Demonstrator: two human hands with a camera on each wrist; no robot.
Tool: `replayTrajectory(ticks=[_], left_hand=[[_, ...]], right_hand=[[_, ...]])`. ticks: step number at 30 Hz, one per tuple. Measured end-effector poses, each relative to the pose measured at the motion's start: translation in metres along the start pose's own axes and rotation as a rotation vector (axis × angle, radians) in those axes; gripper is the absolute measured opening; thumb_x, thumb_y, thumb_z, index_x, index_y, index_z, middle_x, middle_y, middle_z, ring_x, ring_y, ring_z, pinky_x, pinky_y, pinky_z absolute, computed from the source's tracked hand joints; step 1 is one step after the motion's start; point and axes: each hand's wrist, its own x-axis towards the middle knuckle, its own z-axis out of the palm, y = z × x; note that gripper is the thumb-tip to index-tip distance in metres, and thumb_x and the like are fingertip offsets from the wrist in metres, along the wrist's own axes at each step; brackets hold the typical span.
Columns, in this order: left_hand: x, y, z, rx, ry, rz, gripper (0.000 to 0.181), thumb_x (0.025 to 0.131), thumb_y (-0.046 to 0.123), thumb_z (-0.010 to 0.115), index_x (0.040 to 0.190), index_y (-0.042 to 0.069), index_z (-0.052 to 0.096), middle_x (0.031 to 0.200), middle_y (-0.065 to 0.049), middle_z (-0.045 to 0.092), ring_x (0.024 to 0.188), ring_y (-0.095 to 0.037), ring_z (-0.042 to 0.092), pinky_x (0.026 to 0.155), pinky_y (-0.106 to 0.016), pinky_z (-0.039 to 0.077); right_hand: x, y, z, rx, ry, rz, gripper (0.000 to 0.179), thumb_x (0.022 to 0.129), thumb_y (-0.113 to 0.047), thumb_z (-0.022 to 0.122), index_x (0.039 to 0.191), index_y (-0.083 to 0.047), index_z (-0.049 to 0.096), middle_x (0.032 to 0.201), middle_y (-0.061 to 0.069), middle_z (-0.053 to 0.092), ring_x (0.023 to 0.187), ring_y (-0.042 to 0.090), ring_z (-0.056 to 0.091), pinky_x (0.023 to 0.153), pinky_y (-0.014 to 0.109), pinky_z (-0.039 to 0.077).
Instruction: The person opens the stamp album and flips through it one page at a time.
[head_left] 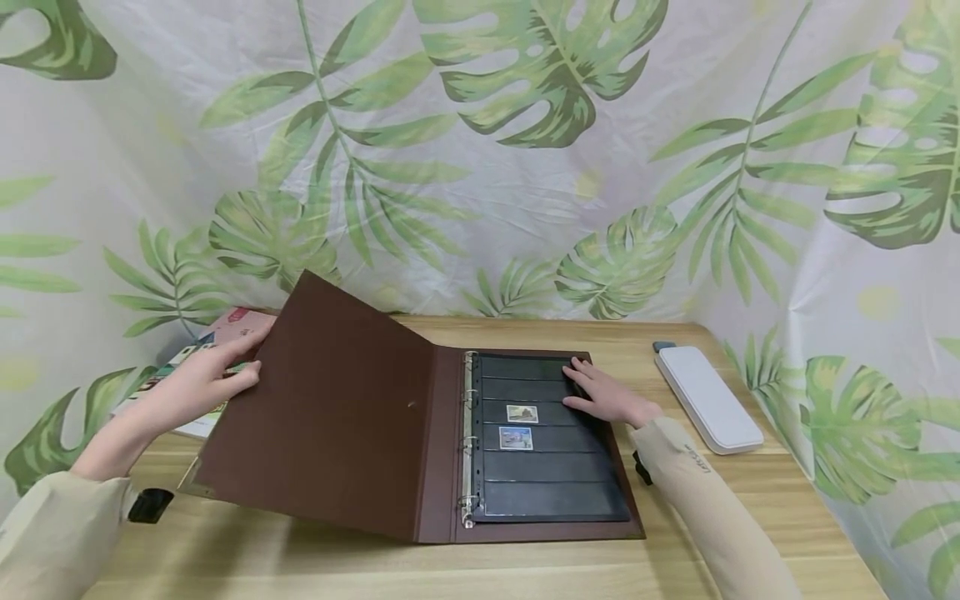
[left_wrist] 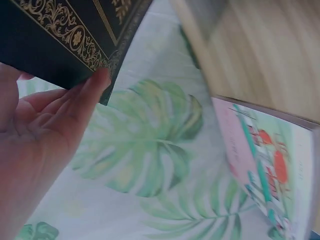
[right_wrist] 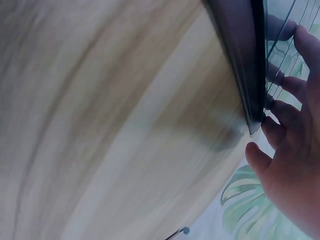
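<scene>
Starting at the left of the album (head_left: pixel 330 417), we see the left hand (head_left: pixel 191 379) gripping the outer edge of its raised cover, thumb to one side and fingers to the other; from the left wrist we make out gold ornament on that cover's dark outer face. Behind the album's left edge, partly hidden by the cover, lie some books (head_left: pixel 251 321) with colourful covers. The album itself rests on the table (head_left: pixel 480 575), open, its spine and long axis running from the near edge away toward the leaf-patterned curtain (head_left: pixel 375 167). We find its left cover tilted up off the table, plain brown inside, while the right half lies flat. Just right of the album's spine, metal rings (head_left: pixel 468 437) stand in a row along that same axis, holding a black page (head_left: pixel 555 497) whose strips run crosswise. In the album's page, toward the rings, sit two stamps, the upper (head_left: pixel 522 413) yellowish and the lower (head_left: pixel 516 438) bluish. At the album's right edge, toward its far corner, the right hand (head_left: pixel 603 394) lies with fingers spread, tips touching the page and gripping nothing. Right of the album, well apart, we see a white case (head_left: pixel 708 396), its length slanting.
</scene>
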Motion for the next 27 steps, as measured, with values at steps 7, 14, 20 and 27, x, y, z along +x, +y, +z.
replayTrajectory(ticks=[7, 14, 20, 27], left_hand=[[-0.008, -0.025, 0.022, 0.137, 0.023, -0.008, 0.061, 0.098, 0.012, 0.058, 0.151, -0.007, 0.033, 0.135, -0.033, 0.057, 0.117, -0.025, 0.066, 0.073, -0.01, 0.048], [-0.012, -0.038, 0.043, 0.207, -0.03, -0.039, 0.061, 0.094, 0.01, 0.062, 0.14, -0.022, 0.038, 0.126, -0.04, 0.059, 0.088, -0.027, 0.07, 0.065, -0.024, 0.049], [-0.014, -0.047, 0.062, 0.266, -0.051, -0.069, 0.062, 0.091, 0.01, 0.063, 0.136, -0.025, 0.04, 0.127, -0.044, 0.054, 0.101, -0.042, 0.068, 0.077, -0.048, 0.055], [-0.014, -0.056, 0.077, 0.355, 0.001, 0.007, 0.06, 0.084, 0.006, 0.069, 0.129, -0.025, 0.046, 0.111, -0.042, 0.062, 0.071, -0.023, 0.063, 0.066, -0.045, 0.053]], right_hand=[[-0.008, 0.004, -0.002, 0.034, 0.017, 0.001, 0.07, 0.102, -0.04, 0.054, 0.156, -0.002, 0.029, 0.164, 0.026, 0.017, 0.151, 0.046, 0.018, 0.118, 0.06, 0.025], [-0.01, 0.01, -0.002, 0.045, 0.054, -0.008, 0.07, 0.101, -0.037, 0.056, 0.154, 0.0, 0.031, 0.163, 0.028, 0.018, 0.15, 0.048, 0.019, 0.117, 0.062, 0.026], [-0.011, 0.015, -0.002, 0.048, 0.042, 0.005, 0.071, 0.101, -0.04, 0.054, 0.156, -0.003, 0.029, 0.165, 0.024, 0.016, 0.152, 0.044, 0.018, 0.119, 0.06, 0.025], [-0.011, 0.018, -0.003, 0.055, 0.043, 0.003, 0.07, 0.101, -0.038, 0.056, 0.155, -0.001, 0.03, 0.164, 0.025, 0.017, 0.151, 0.045, 0.019, 0.118, 0.06, 0.026]])
